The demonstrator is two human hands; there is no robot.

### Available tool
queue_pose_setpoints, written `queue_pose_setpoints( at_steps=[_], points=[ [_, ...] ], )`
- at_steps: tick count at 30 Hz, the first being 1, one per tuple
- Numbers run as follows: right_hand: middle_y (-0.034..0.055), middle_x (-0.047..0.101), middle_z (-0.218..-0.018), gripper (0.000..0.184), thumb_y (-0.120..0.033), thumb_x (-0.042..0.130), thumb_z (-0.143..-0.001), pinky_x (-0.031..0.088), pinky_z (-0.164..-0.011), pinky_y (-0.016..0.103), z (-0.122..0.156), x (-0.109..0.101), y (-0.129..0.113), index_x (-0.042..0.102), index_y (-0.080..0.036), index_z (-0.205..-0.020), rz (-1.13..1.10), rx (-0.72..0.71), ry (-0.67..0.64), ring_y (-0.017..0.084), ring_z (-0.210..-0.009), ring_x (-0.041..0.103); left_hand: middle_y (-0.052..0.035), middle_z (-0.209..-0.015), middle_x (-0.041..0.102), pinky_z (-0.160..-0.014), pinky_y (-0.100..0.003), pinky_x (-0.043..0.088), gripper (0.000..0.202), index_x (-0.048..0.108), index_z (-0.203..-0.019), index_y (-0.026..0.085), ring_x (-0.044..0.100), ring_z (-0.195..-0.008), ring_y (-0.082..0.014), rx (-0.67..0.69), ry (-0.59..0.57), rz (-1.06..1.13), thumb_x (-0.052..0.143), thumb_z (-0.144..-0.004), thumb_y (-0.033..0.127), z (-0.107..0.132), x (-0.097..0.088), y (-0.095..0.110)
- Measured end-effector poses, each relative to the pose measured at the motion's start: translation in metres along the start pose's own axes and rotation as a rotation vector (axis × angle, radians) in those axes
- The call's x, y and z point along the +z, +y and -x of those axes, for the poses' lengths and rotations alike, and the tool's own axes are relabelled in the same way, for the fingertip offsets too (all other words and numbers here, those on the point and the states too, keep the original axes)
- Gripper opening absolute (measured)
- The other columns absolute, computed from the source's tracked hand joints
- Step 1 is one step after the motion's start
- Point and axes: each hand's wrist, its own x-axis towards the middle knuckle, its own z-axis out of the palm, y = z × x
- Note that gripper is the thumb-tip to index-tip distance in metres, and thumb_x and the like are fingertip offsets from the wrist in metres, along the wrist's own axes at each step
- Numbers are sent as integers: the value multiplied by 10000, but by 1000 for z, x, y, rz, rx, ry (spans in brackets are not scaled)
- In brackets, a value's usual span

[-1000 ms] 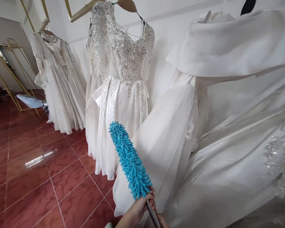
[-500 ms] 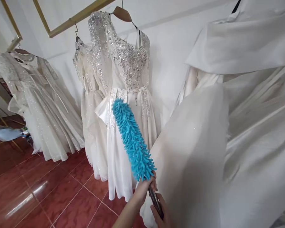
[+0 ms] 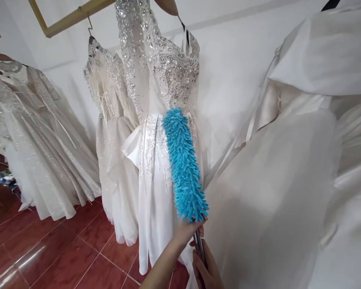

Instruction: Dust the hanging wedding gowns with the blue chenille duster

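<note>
A blue microfibre duster (image 3: 185, 164) with a shaggy head slants upward in the middle of the view. My left hand (image 3: 190, 232) is closed at the base of its head, where the strands partly cover the fingers. Lower down, my right hand (image 3: 207, 265) wraps round the dark metal handle. Behind the duster hangs a white one-shoulder dress (image 3: 156, 160) with a silver beaded bodice. The duster's head overlaps its waist and skirt; whether it touches the cloth I cannot tell.
A sparkly sleeveless gown (image 3: 116, 140) hangs just left, and long-sleeved gowns (image 3: 42, 140) farther left. A wide white satin gown (image 3: 276, 192) fills the right side. Gold rails (image 3: 78, 18) run along the white wall. The floor has red tiles (image 3: 87, 241).
The view has come closer to the beaded dress. The duster now stands more upright and farther right against the dress, with both hands still on it.
</note>
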Motion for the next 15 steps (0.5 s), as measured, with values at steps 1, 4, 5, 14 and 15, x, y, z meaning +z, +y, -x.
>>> queue_pose_setpoints(
  at_steps=[1,4,5,14,15],
  points=[
    [-3,601,-678,487,-625,506,-787,471,-442,227,-8,2,3,571,-211,-1035,-29,5,35,95,-413,483,57,-424,459,-422,-228,291,374,566,-756,171,404,-404,-97,-12,-24,-11,605,-615,516,-10,-2,0],
    [-60,510,-558,503,-641,505,-782,374,-342,184,-31,4,11,528,-217,-1051,-99,48,60,62,-338,360,60,-433,463,-375,-215,246,402,567,-818,174,393,-388,-99,-69,-95,-13,612,-606,513,-39,-5,2],
    [-88,452,-506,492,-634,498,-792,313,-302,168,-38,3,13,515,-213,-1047,-103,64,48,50,-310,300,61,-428,461,-363,-212,237,408,565,-830,173,393,-384,-101,-80,-110,-8,613,-604,509,-48,-6,2],
    [-113,388,-416,520,-653,443,-802,293,-247,149,-69,-2,26,533,-195,-1033,32,136,88,62,-262,329,50,-459,473,-329,-198,204,377,565,-854,164,395,-373,-94,-101,-265,82,625,-637,467,-95,-19,-14],
    [-97,431,-432,514,-647,443,-805,343,-268,157,-70,1,28,547,-195,-1026,51,125,117,77,-286,392,48,-466,477,-328,-200,204,373,568,-854,163,397,-380,-94,-111,-278,84,627,-641,463,-96,-22,-15]
  ],
)
